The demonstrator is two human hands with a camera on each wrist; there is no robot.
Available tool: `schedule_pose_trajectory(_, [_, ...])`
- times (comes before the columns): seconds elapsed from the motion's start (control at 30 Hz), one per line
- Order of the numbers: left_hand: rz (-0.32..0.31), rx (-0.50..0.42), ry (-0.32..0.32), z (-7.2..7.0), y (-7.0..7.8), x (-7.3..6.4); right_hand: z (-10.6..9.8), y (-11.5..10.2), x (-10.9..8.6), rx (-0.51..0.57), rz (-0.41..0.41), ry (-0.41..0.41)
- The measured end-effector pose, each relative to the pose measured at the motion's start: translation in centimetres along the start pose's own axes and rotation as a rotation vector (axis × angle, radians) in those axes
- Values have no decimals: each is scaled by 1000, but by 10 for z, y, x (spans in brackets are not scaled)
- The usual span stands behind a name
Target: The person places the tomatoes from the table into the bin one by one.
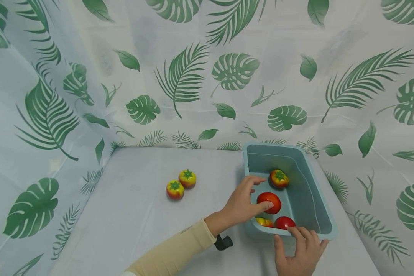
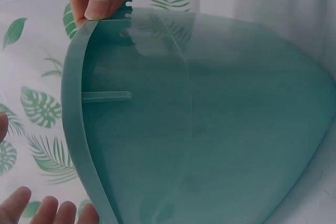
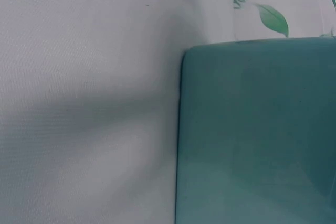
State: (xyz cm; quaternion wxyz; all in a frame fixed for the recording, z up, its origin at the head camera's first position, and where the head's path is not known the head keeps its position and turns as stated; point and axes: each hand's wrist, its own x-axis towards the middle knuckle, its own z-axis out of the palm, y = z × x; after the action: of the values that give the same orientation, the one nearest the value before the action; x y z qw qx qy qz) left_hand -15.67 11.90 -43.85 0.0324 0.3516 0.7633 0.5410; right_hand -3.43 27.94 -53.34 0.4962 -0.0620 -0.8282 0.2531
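My left hand (image 1: pixel 243 201) reaches over the left side of a blue-green plastic bin (image 1: pixel 301 188), fingers and thumb spread apart. Its thumb overlaps a red tomato (image 1: pixel 270 198) inside; whether they touch I cannot tell. By the front wall lie another red tomato (image 1: pixel 284 222) and a partly hidden yellow-red fruit (image 1: pixel 263 222). Farther back in the bin sits a yellow-red toy tomato (image 1: pixel 279 178) with a green leafy top. My right hand (image 1: pixel 298 251) grips the front rim, and the left wrist view shows its thumb (image 2: pixel 98 6) pressed on that rim.
Two yellow-red toy tomatoes with green tops, one nearer (image 1: pixel 174 190) and one farther (image 1: pixel 187 179), rest together on the white table (image 1: pixel 131 214), left of the bin. A leaf-patterned sheet (image 1: pixel 193 126) hangs behind and along both sides.
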Motion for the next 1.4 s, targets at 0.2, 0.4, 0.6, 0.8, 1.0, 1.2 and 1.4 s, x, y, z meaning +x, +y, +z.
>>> schedule_pose_trajectory(0.2, [0,7,51,-5,-8,-6,0,-1,0,4,-2,1])
schedule_pose_trajectory(0.4, [9,-18,108,-18,-25,-12,-1,-1,1,1,0,-8])
schedule_pose_trajectory(0.6, [-108,18,241,-56,-66,-34,-3,-5,-2,-40,31,-76])
schedule_pose_trajectory(0.8, [-311,88,410,-110,-100,-54,-1,-1,0,-6,10,-17])
schedule_pose_trajectory(1.0, [-440,175,492,-149,-120,-71,-3,-4,2,-35,30,-50])
schedule_pose_trajectory(1.2, [-539,255,455,-154,-149,-90,-7,-8,2,-53,37,-91])
schedule_pose_trajectory(1.4, [-621,324,383,-145,-171,-100,-6,-8,0,-61,39,-92])
